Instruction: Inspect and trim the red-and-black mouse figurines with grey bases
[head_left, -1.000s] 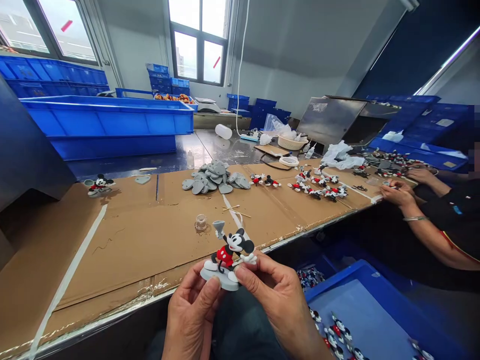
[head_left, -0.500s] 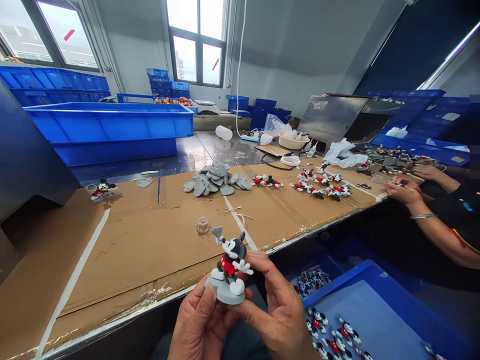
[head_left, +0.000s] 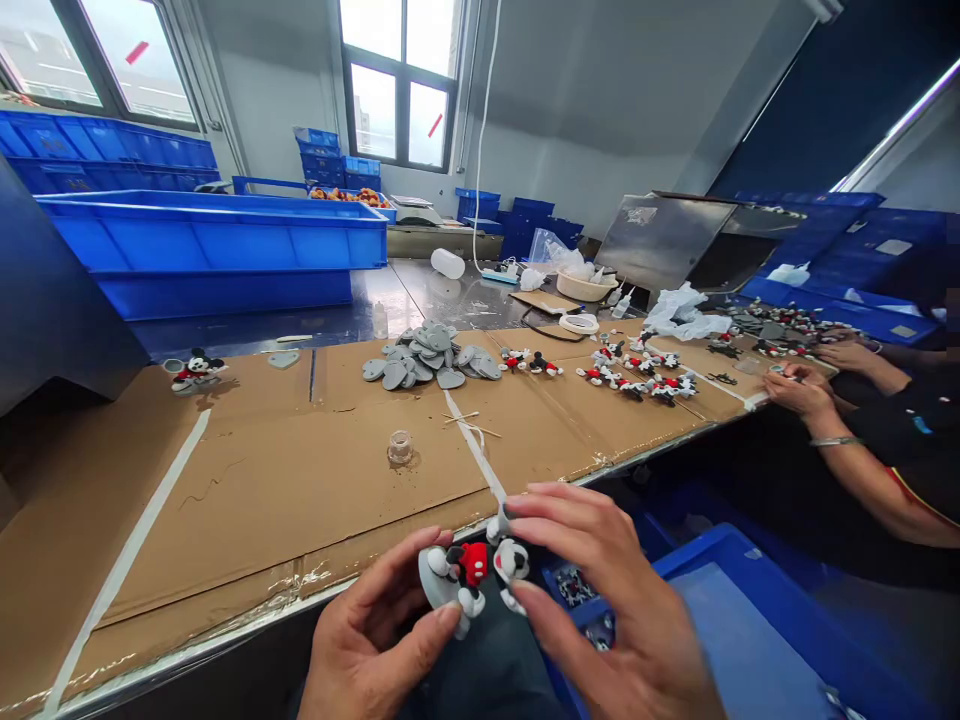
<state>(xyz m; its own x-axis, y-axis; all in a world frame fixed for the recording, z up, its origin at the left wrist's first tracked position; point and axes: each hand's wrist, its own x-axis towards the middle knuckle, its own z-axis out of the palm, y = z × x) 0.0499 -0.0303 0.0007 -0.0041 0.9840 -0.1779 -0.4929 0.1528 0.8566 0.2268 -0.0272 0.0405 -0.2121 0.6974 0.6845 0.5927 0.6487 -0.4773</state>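
Observation:
A Mickey Mouse figurine (head_left: 474,566) on a grey base lies on its side between my hands, just off the table's front edge, its head to the right. My left hand (head_left: 382,630) is closed on the grey base and feet. My right hand (head_left: 600,590) has its fingers and thumb around the head and an arm. Beyond, on the cardboard, stand a small clear glass pot (head_left: 400,448) and some cotton swabs (head_left: 472,425). A heap of grey bases (head_left: 424,355) lies farther back.
Another figurine (head_left: 195,372) stands at the left. Several figurines (head_left: 637,368) lie right of the heap. A large blue crate (head_left: 225,240) is at the back left; a blue bin (head_left: 795,610) sits low at the right. A co-worker's hands (head_left: 799,390) work at the far right.
The figurine has tipped from upright onto its side, head to the right. My right hand has moved from the base to the head; my left still holds the base.

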